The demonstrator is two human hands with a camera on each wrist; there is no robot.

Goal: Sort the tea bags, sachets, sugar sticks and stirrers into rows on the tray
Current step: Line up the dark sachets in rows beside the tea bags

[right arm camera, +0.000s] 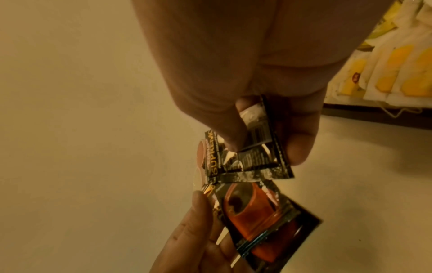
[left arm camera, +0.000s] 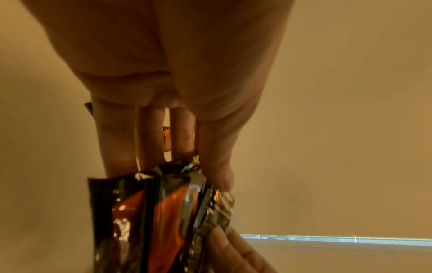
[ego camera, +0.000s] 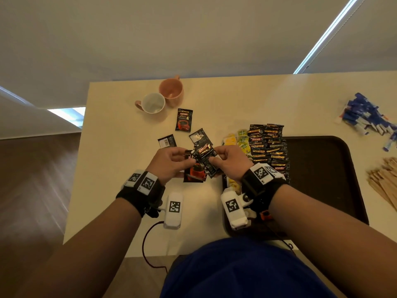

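— Hands together at frame centre, above the pale table (ego camera: 111, 168). Left hand (ego camera: 169, 163) curled round a small stack of black coffee sachets (ego camera: 194, 173), thumb on top, fingers (left arm camera: 121, 140) behind.
— Right hand (ego camera: 228, 162)?
— Pinching another sachet (ego camera: 206, 157), thumb and forefinger closed on its edge, crossing over the stack.
— Elsewhere?
— Three loose sachets (ego camera: 184, 119) just above the hands. Tea bags (ego camera: 231, 139) and dark sachet rows (ego camera: 268, 145) on the tray (ego camera: 322, 168) at right. Sugar sticks (ego camera: 365, 114) and stirrers (ego camera: 384, 179) off the tray, far right.
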